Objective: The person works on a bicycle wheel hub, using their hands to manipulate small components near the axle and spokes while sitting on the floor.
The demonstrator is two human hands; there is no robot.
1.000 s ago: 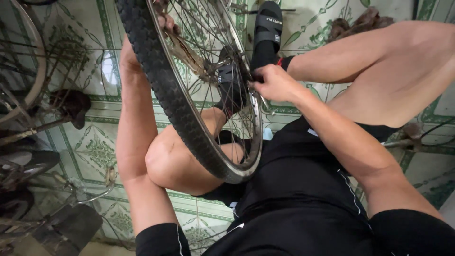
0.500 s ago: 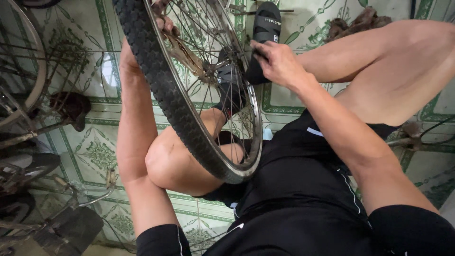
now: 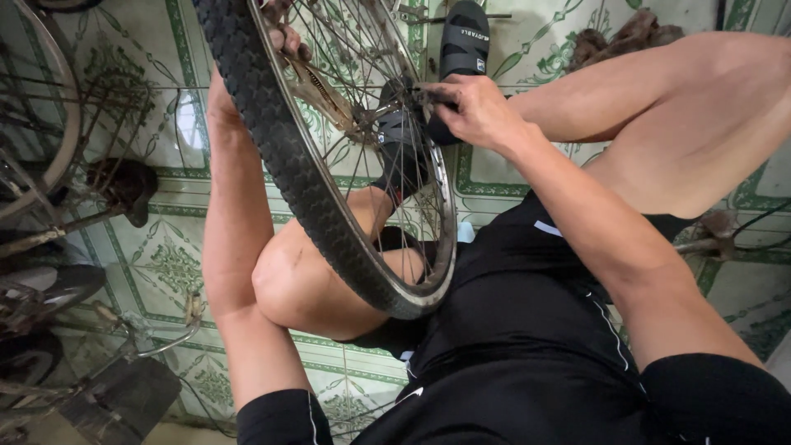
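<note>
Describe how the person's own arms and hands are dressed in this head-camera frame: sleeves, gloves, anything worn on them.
Both arms are bare from the upper arm down, each ending in a short black sleeve near the shoulder; the matching black sleeve on the right arm looks the same. The left hand and the right hand wear no gloves. No watch, ring or band is visible on either wrist.

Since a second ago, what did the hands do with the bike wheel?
The right hand slid up and in from the rim to the hub, fingers now pinching there. The left hand kept gripping the tyre at the top, and the wheel stayed propped between the knees.
</note>
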